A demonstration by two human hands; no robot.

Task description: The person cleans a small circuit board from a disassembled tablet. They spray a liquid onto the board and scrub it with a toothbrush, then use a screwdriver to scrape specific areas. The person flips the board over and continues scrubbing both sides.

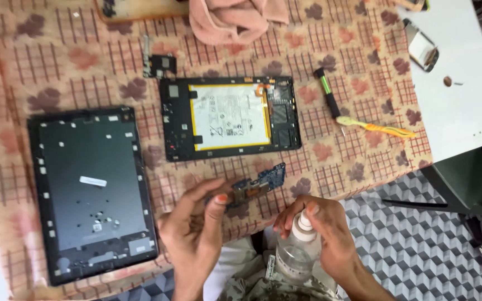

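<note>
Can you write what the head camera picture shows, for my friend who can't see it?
The left hand holds a blue circuit board while the right hand grips a clear squeeze bottle. On the patterned tablecloth lie an opened tablet, its back cover and a screwdriver.

Home repair bench: opened tablet (230, 118), back cover (93, 189), screwdriver (327, 92) on patterned tablecloth (73, 72).

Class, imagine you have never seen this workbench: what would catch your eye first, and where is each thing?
The opened tablet at the centre, with its white, yellow-edged battery exposed, on the patterned cloth. To its left lies the dark back cover, inside up. At the near edge the left hand pinches a blue circuit board, while the right hand grips a clear bottle.
</note>
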